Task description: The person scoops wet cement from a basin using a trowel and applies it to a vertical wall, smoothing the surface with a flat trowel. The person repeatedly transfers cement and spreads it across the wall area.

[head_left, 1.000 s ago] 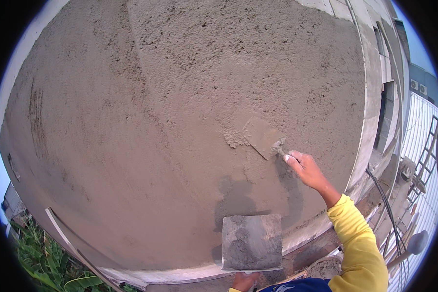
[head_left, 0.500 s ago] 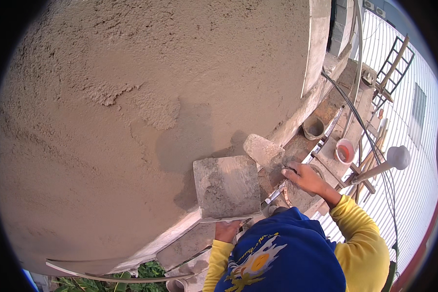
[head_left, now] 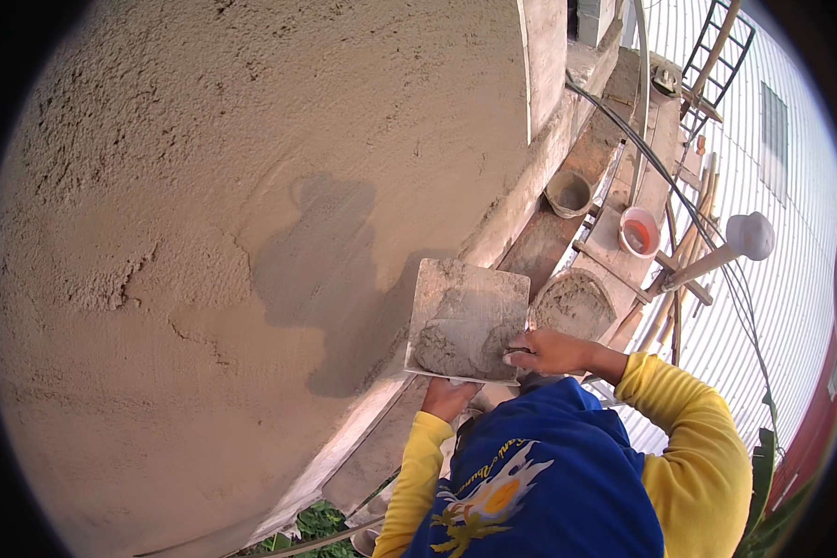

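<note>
My left hand (head_left: 447,398) grips a square plasterer's hawk (head_left: 470,290) from below at its near edge; its handle is hidden. Grey mortar (head_left: 434,350) lies on the hawk's near half. At the hawk's right edge, my right hand (head_left: 556,353) is closed round a trowel (head_left: 467,337), its blade low over the board beside the mortar. The grip is mostly covered by my fingers. To the left stands a wall (head_left: 177,325) coated in wet, partly rough plaster, with my shadow on it.
Right of the hawk is a round tub of mortar (head_left: 574,305). Beyond it, a dark bucket (head_left: 569,193) and a white-rimmed reddish bucket (head_left: 639,231) stand on scaffold planks (head_left: 614,265). Black cables (head_left: 651,153) cross the right side near a round-topped post (head_left: 750,236).
The trowel has moved from beyond the hawk's far right corner back over the board. The hawk has shifted rightward and farther away, and the whole view has swung.
</note>
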### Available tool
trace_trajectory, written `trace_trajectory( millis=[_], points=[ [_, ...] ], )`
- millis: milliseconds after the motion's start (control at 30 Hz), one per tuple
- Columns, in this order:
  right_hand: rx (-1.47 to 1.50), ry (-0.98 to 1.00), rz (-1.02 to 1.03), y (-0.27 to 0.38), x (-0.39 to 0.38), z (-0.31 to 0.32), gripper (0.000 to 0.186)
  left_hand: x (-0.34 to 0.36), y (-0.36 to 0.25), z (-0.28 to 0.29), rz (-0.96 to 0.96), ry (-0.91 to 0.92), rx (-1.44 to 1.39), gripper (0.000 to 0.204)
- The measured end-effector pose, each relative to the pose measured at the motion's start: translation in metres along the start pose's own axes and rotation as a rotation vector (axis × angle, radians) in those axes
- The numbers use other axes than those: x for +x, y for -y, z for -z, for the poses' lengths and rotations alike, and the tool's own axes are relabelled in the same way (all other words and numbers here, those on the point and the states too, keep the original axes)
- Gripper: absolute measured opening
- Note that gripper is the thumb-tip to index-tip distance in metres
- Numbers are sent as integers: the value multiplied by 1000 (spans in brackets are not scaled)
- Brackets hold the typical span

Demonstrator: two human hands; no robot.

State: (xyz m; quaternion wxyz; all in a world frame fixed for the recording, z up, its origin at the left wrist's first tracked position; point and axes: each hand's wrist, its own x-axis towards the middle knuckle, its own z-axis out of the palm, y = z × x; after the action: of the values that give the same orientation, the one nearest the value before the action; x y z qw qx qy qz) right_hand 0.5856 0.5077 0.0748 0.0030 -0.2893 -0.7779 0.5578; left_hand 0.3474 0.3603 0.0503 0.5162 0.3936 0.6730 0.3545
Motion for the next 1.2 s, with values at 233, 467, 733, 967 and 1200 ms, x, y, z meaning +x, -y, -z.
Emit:
trace_trajectory(
  millis=[233, 467, 733, 967, 1200],
  points=[
    [533, 67, -165, -20, -2, -10, 45, 17, 34, 3, 332, 21, -258, 28],
    [888, -392, -123, -23, 29, -17, 44, 22, 60, 7, 411, 8, -256, 28],
    [926, -1362, -95, -77, 102, 12, 31, -21, 90, 30, 561, -17, -269, 12],
    [596, -2132, -326, -99, 150, 16, 51, -94, 137, 82, 707, -2, 38, 28],
    [389, -1694, -173, -47, 273, -79, 53, -120, 153, 118, 582, -48, 161, 16]
  ],
)
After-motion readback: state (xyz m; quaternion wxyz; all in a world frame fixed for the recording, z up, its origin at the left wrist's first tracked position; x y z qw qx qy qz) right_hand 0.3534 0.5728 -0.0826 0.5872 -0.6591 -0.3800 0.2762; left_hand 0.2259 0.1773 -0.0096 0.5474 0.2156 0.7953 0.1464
